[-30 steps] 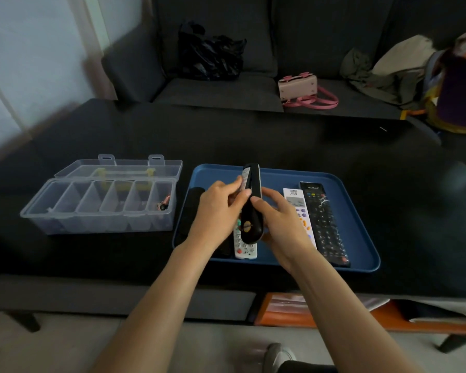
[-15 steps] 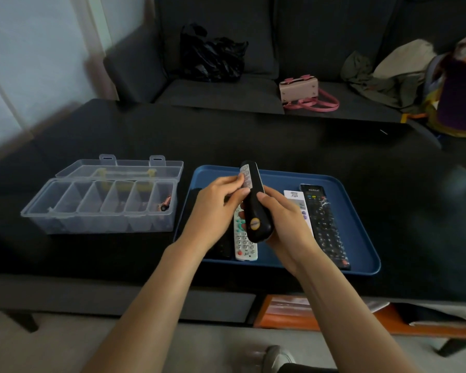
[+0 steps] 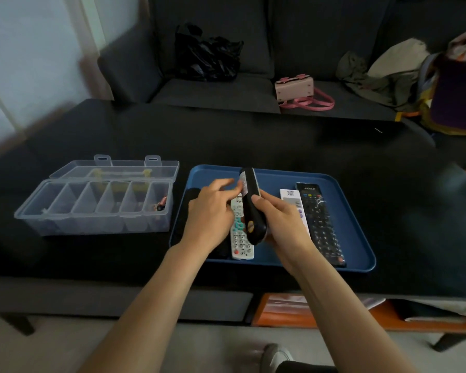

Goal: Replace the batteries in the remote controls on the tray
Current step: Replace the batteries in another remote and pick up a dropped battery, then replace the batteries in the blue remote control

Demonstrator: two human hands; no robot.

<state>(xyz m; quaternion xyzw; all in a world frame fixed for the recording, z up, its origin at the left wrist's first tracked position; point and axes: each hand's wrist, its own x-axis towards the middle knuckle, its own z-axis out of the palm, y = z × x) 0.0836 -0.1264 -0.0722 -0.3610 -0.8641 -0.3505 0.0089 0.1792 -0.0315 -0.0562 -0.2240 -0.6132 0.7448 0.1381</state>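
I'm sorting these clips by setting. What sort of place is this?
Most likely a home living room: a dark sofa with a pink handbag on it stands behind a low black table.

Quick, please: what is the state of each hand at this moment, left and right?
Left hand: open, fingers loosely spread beside the black remote, holding nothing that I can see.
Right hand: grips the black remote, lifted above the blue tray.
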